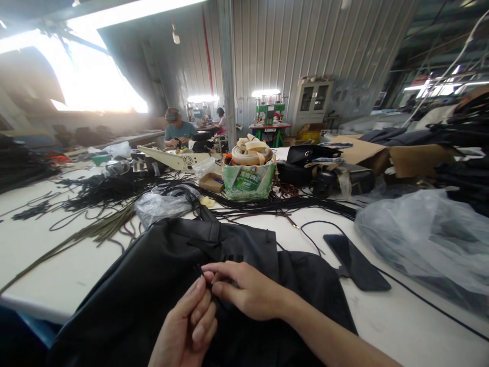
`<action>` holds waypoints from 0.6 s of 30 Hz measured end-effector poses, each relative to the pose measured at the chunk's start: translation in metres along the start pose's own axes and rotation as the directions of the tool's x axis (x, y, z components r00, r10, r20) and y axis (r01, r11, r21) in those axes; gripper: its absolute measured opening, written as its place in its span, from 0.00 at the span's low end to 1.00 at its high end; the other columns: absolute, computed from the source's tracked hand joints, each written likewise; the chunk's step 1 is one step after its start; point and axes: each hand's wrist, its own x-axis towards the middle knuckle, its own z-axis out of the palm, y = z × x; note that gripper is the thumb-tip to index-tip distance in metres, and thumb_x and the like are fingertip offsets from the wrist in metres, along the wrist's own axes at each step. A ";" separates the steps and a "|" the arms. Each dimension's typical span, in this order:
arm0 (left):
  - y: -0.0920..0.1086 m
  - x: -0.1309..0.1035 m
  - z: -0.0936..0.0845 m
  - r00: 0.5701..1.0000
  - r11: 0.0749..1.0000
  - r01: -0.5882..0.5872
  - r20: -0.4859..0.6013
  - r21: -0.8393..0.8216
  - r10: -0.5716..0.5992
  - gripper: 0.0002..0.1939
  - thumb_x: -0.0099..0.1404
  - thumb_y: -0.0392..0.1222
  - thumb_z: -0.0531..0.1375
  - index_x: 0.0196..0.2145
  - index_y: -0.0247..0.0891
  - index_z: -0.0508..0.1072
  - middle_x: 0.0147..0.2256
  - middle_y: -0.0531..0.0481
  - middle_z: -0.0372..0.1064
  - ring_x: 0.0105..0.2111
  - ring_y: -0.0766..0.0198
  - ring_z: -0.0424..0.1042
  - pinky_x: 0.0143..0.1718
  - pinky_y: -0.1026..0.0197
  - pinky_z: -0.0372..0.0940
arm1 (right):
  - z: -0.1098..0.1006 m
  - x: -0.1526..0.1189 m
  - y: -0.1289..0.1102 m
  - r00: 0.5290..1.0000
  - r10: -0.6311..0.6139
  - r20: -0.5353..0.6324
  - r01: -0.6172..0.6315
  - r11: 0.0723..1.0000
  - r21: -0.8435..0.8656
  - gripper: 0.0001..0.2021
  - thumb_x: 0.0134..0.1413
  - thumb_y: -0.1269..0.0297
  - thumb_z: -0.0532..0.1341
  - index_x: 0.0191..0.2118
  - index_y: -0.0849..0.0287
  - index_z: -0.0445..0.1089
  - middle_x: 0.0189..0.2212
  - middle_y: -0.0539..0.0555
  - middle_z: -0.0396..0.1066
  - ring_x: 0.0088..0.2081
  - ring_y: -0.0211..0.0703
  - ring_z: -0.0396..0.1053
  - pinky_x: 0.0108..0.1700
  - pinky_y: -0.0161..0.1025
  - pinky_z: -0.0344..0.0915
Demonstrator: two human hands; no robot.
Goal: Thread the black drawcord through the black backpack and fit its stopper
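Note:
A large black item of smooth material [133,285], like a bag or garment, spreads over the near edge of the white table. Above it my left hand [191,318] and my right hand [244,290] meet fingertip to fingertip. Both pinch a small dark piece [199,271], too small and dark to identify, though it looks like a thin cord or strap end. The left fingers are curled, palm partly toward me. My right hand comes in from the lower right, thumb and index finger pressed together.
A phone [357,262] and clear plastic [428,239] lie at the right on the white table [412,326]. Behind are black cords [298,204], a green-white box [249,181] with rolled strips and an open carton [355,153]. A person [179,127] sits farther back.

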 end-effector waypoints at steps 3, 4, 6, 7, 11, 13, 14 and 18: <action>0.000 -0.004 0.000 0.999 0.998 -0.045 0.018 0.041 0.044 0.20 0.60 0.46 0.81 0.31 0.35 0.75 0.20 0.64 0.49 0.14 0.78 0.48 0.14 0.71 0.51 | 0.004 0.001 0.009 0.997 0.058 0.059 -0.068 0.983 0.173 0.15 0.71 0.63 0.66 0.59 0.57 0.80 0.34 0.50 0.79 0.35 0.43 0.77 0.42 0.37 0.72; 0.000 -0.006 0.001 0.998 0.997 -0.061 0.014 0.048 0.061 0.19 0.60 0.47 0.81 0.33 0.34 0.77 0.20 0.64 0.49 0.14 0.77 0.47 0.14 0.71 0.51 | 0.004 0.001 0.010 0.995 0.074 0.064 -0.086 0.972 0.218 0.13 0.72 0.61 0.66 0.55 0.59 0.81 0.31 0.50 0.77 0.33 0.42 0.76 0.40 0.37 0.71; 0.002 -0.009 0.005 0.997 0.995 -0.079 0.004 0.065 0.079 0.18 0.64 0.47 0.78 0.44 0.34 0.81 0.20 0.64 0.51 0.14 0.77 0.49 0.14 0.71 0.53 | 0.001 0.001 0.006 0.994 0.093 0.054 -0.105 0.943 0.315 0.13 0.74 0.54 0.66 0.48 0.60 0.81 0.29 0.49 0.75 0.30 0.41 0.75 0.38 0.37 0.70; 0.004 -0.011 0.007 0.997 0.995 -0.077 0.001 0.070 0.077 0.20 0.67 0.48 0.76 0.51 0.34 0.82 0.21 0.63 0.53 0.15 0.77 0.50 0.14 0.72 0.53 | -0.003 0.001 0.003 0.995 0.090 0.044 -0.100 0.922 0.374 0.16 0.73 0.51 0.67 0.45 0.61 0.80 0.30 0.50 0.76 0.31 0.41 0.76 0.38 0.37 0.71; 0.017 -0.016 0.012 0.997 0.995 -0.076 -0.013 0.067 0.077 0.21 0.75 0.42 0.68 0.61 0.32 0.79 0.28 0.56 0.66 0.19 0.75 0.62 0.18 0.71 0.67 | -0.026 -0.005 -0.018 0.995 -0.001 -0.097 0.063 0.770 0.634 0.19 0.71 0.47 0.70 0.41 0.61 0.79 0.40 0.55 0.81 0.40 0.44 0.81 0.50 0.40 0.75; 0.023 -0.016 0.012 0.992 0.990 -0.101 -0.069 0.094 0.108 0.20 0.75 0.33 0.64 0.62 0.29 0.79 0.36 0.45 0.76 0.27 0.68 0.76 0.29 0.66 0.79 | -0.040 -0.011 -0.028 0.984 -0.034 -0.172 0.144 0.717 0.682 0.17 0.72 0.50 0.70 0.40 0.61 0.79 0.42 0.57 0.83 0.41 0.45 0.83 0.51 0.41 0.76; 0.025 -0.015 0.012 0.988 0.988 -0.101 -0.107 0.117 0.114 0.21 0.73 0.29 0.62 0.62 0.27 0.79 0.41 0.39 0.79 0.33 0.63 0.81 0.35 0.63 0.83 | -0.047 -0.015 -0.032 0.982 -0.045 -0.184 0.161 0.708 0.687 0.16 0.73 0.51 0.70 0.40 0.61 0.80 0.41 0.57 0.83 0.40 0.45 0.83 0.49 0.41 0.77; 0.022 -0.014 0.008 0.966 0.980 -0.064 -0.234 0.189 0.108 0.27 0.63 0.20 0.63 0.59 0.26 0.81 0.54 0.28 0.81 0.48 0.49 0.86 0.45 0.58 0.85 | -0.068 -0.032 -0.040 0.990 -0.088 -0.106 0.136 0.734 0.666 0.13 0.75 0.55 0.69 0.45 0.62 0.81 0.37 0.58 0.84 0.34 0.45 0.83 0.41 0.40 0.77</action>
